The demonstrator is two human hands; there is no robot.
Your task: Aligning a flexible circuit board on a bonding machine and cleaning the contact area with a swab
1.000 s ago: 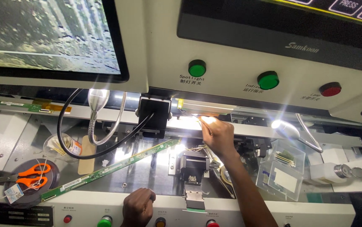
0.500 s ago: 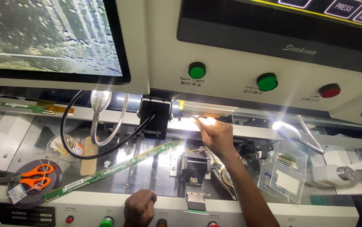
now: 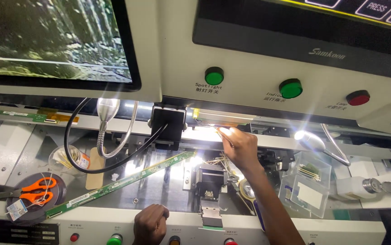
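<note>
Both hands show; right hand (image 3: 240, 146) fingertips vanish in glare.

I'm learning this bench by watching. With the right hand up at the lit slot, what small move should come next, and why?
Probably a slight nudge of the right hand toward the lit slot: its fingertips already sit at the bright gap beside the black block, and glare hides whatever they pinch. The left hand rests fisted on the front panel.

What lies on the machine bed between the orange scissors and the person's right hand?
In the head view, a long green circuit strip lies slanted between the orange scissors and the right hand.
</note>
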